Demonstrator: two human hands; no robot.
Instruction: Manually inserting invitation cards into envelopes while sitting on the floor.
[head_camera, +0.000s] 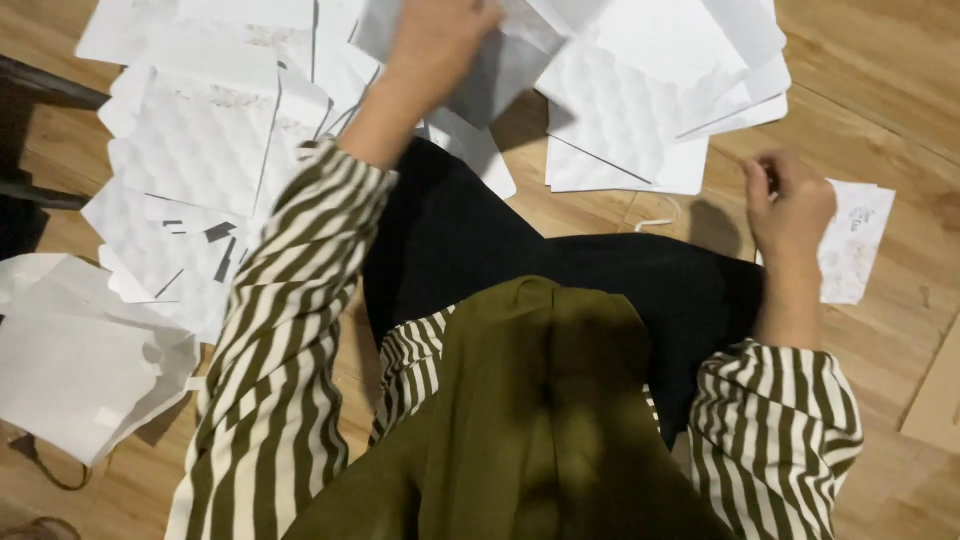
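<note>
left hand (440, 40): reaching out to about 12 o'clock, fingers curled and pinching the edge of a white embossed sheet (500, 70) at the top of the heap, looks like it's gripped by 1 corner so it can peel off the rest
sheet in hand: lies tilted, long axis runs roughly 10 to 4 o'clock, free corner pointing down toward the black lap (480, 240)
right hand (790, 205): off at 3 o'clock, fingers bunched together, thumb and fingertips seem to nip something tiny, can't tell what, resting just over a small printed paper slip (855, 250)
slip: flat on the wooden floor (880, 90), long axis about 1 to 7 o'clock, parked within easy reach
sheet piles (200, 150): fanned out from 9 to 1 o'clock, overlapping, all within arm range
white paper bag (80, 360): crumpled at 8 o'clock, well apart from both hands
thin white cord (655, 222): on the floor between lap and stack
</note>
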